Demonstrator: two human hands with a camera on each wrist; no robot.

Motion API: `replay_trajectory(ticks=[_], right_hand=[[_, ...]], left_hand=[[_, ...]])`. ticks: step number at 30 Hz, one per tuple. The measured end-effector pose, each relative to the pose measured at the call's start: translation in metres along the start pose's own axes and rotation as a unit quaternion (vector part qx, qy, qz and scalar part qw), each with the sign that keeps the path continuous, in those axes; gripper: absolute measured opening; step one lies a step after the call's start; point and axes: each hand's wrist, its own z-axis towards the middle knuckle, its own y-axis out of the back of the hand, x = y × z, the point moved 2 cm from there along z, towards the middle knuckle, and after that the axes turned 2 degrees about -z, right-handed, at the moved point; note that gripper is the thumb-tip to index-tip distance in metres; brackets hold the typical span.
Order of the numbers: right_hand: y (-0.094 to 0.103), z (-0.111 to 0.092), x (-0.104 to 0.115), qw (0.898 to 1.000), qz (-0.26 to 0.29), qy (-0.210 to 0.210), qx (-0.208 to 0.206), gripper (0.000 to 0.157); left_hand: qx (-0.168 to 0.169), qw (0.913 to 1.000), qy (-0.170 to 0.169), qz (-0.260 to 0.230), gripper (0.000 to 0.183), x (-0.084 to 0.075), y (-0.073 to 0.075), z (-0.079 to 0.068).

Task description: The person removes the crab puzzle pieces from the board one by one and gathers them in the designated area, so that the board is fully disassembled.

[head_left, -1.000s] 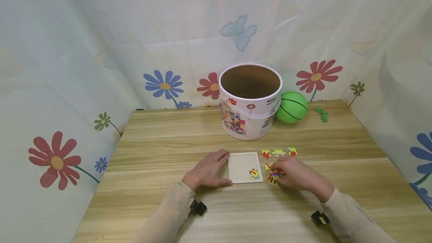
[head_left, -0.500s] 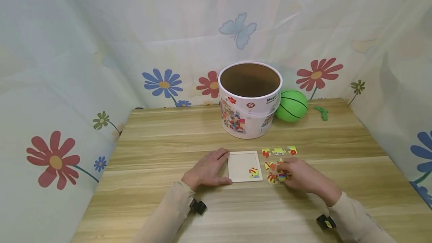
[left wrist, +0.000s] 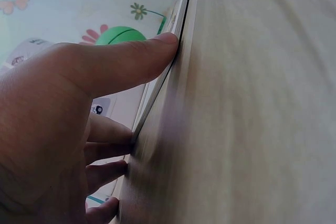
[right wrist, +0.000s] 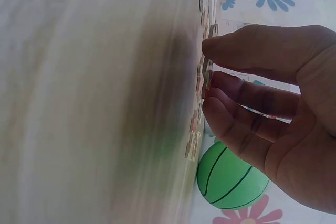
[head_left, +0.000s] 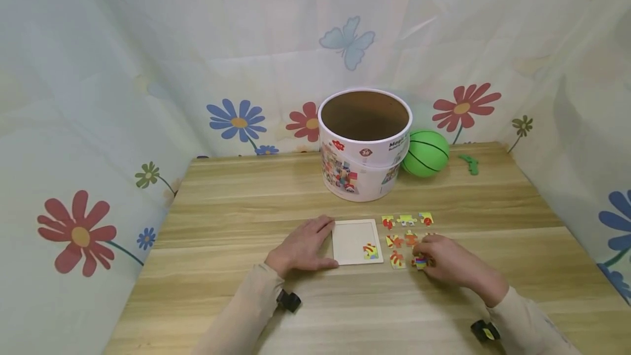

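My left hand point(head_left: 304, 246) rests at the left side of a square wooden puzzle tray point(head_left: 352, 241). Its thumb point(left wrist: 139, 59) lies against the near edge, with the fingers spread along the left side. One yellow and red puzzle piece point(head_left: 370, 251) sits in the tray's near right corner. Right of the tray, my right hand point(head_left: 451, 264) pinches a puzzle piece with rainbow stripes point(head_left: 419, 262) low over the table, between thumb and fingertips point(right wrist: 212, 45). Several other yellow and red pieces point(head_left: 396, 259) lie in loose rows beside it; the hand partly covers one.
Behind the tray stands a large white bucket point(head_left: 362, 179) with printed pictures. A green ball point(head_left: 426, 153) touches its right side, and a small green toy point(head_left: 470, 165) lies farther right. Flowered curtains point(head_left: 261, 59) enclose the wooden table point(head_left: 236, 190) at back and sides.
My right hand has slid rightward with the rainbow-striped piece, away from the tray, uncovering pieces in the middle and near rows. The left hand keeps its place at the tray.
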Motion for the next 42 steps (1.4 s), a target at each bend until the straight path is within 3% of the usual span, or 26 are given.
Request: replay_trajectory(ticks=[29, 36, 42], right_hand=[[-0.001, 0.009, 0.001, 0.999, 0.007, 0.018, 0.03, 0.024], [0.001, 0.008, 0.001, 1.0, 0.005, 0.02, 0.022, 0.024], [0.004, 0.017, 0.009, 0.999, -0.001, 0.05, -0.015, 0.022]], left_hand=[[-0.001, 1.0, -0.001, 0.004, 0.1, 0.003, 0.002, -0.003], [-0.004, 1.0, -0.004, -0.001, 0.099, 0.002, 0.0, -0.002], [0.003, 1.0, 0.0, 0.0, 0.099, 0.001, -0.001, -0.001]])
